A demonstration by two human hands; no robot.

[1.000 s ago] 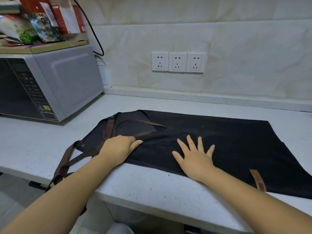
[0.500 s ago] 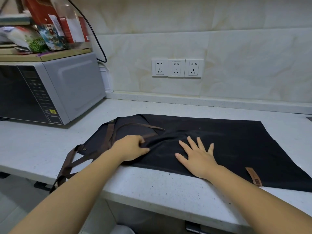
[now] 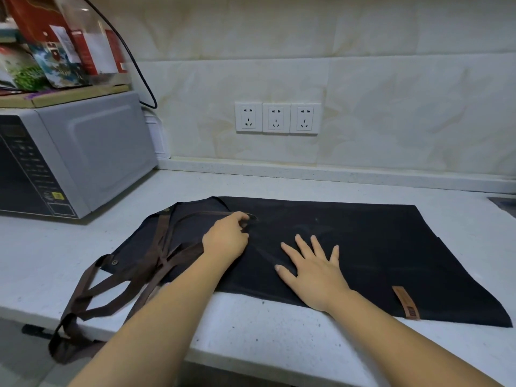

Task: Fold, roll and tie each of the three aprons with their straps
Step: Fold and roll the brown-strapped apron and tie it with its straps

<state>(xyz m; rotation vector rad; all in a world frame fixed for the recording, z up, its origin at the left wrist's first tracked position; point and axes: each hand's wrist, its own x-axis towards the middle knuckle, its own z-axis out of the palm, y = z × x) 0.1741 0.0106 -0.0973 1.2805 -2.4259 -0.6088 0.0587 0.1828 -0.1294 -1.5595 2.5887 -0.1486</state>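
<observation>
A black apron [image 3: 363, 247] lies folded flat on the white counter [image 3: 251, 339], its bib end to the left. Brown straps [image 3: 117, 286] cross over the bib and hang off the counter's front edge at the left. A brown label [image 3: 405, 302] sits near the apron's front right edge. My left hand [image 3: 226, 238] rests on the bib end, fingers pinched on a brown strap near the fold. My right hand [image 3: 312, 269] lies flat on the apron's middle, fingers spread. Only one apron is in view.
A grey microwave [image 3: 69, 160] stands at the left with packets and boxes [image 3: 55, 48] stacked on a board on top. Three wall sockets [image 3: 276, 117] sit on the tiled wall behind. A black cable [image 3: 139, 71] hangs behind the microwave.
My left hand has slid from the apron's front edge up and right across the bib and closed its fingers on a strap. My right hand stays flat in place.
</observation>
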